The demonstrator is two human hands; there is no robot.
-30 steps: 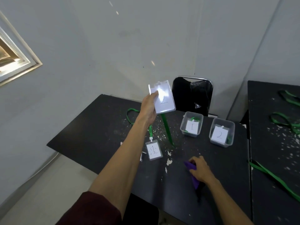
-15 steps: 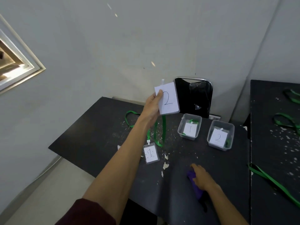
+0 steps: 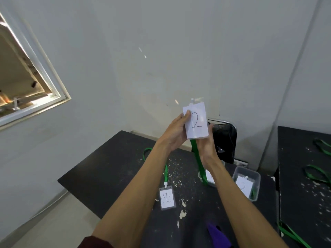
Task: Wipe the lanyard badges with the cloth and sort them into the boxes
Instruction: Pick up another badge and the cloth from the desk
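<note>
The badge marked 2 (image 3: pixel 197 126) is held upright in the air between both hands. The left hand (image 3: pixel 176 135) pinches its left edge, thumb on the front. The right hand (image 3: pixel 206 151) grips it from behind and below, with one fingertip curled round the right edge. Its green lanyard (image 3: pixel 199 163) hangs down between the wrists. A second badge (image 3: pixel 167 197) and a purple cloth (image 3: pixel 217 235) lie on the worktop (image 3: pixel 107 167) between the forearms. A box (image 3: pixel 248 183) sits right of the right forearm. Another box (image 3: pixel 212 183) is mostly hidden behind that forearm.

Room to pass over table (image 3: pixel 111 169) left of lying badge (image 3: pixel 167 197); box (image 3: pixel 257 185), chair (image 3: pixel 225 140) block far right.
</note>
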